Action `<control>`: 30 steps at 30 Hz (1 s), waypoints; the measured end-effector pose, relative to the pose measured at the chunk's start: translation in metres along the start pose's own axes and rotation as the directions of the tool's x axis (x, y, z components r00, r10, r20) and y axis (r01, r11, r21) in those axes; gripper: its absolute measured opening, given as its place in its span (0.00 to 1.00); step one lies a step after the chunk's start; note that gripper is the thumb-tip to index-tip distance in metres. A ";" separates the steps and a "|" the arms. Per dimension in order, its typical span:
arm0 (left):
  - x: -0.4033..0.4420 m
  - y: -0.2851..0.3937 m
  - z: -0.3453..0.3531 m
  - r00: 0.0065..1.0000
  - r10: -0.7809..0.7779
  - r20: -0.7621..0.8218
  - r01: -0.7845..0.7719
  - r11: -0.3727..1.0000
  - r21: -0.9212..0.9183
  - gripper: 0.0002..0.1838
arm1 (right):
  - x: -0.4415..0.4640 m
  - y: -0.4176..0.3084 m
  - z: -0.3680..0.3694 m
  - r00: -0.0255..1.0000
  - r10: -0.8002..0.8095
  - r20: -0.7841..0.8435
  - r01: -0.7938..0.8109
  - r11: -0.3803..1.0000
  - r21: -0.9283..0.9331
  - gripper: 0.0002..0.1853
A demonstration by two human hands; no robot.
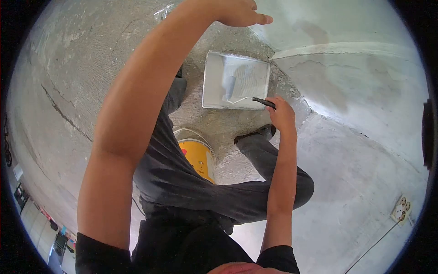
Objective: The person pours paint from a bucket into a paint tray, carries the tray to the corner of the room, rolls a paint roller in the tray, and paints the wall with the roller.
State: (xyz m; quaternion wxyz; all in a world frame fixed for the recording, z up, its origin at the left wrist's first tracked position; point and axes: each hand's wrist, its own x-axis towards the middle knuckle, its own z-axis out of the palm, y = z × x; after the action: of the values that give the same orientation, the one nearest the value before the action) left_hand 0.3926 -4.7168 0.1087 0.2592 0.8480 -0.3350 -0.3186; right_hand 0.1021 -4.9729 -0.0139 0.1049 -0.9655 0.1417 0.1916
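My right hand [283, 114] is closed around the black handle of a small paint roller [231, 86]. The roller's pale sleeve lies inside a white paint tray [213, 84] on the floor, and its thin wire frame runs right to the handle. White paint coats part of the tray, with ridges showing on its right side. Raised across the top of the view is my left hand [239, 13], cut off by the upper edge. Its thumb sticks out apart from another finger, and nothing shows in it. It is nearest the wall, beyond the tray.
A yellow paint bucket [199, 157] with a wire handle stands between my legs. Pale walls [351, 86] meet the rough concrete floor [123, 59] to the right of the tray. A wall socket [401, 208] with a plugged-in cord is at lower right.
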 end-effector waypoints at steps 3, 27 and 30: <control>0.006 -0.001 0.003 1.000 -0.022 -0.002 0.022 1.000 0.011 0.48 | 0.001 0.009 0.013 1.000 -0.011 -0.017 0.011 1.000 -0.004 0.16; -0.013 0.003 -0.006 1.000 0.004 -0.014 -0.004 1.000 0.007 0.47 | 0.031 -0.034 0.065 0.990 -0.125 0.069 0.122 0.992 0.043 0.16; -0.014 0.001 -0.008 1.000 -0.001 -0.008 0.001 1.000 0.007 0.47 | 0.033 -0.035 0.067 0.987 -0.157 0.038 0.153 0.986 0.072 0.15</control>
State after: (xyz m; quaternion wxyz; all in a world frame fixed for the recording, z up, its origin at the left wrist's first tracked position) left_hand 0.3898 -4.7053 0.1202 0.2574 0.8504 -0.3348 -0.3139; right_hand 0.1194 -4.9308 -0.0831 0.1556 -0.9650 0.0703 0.1991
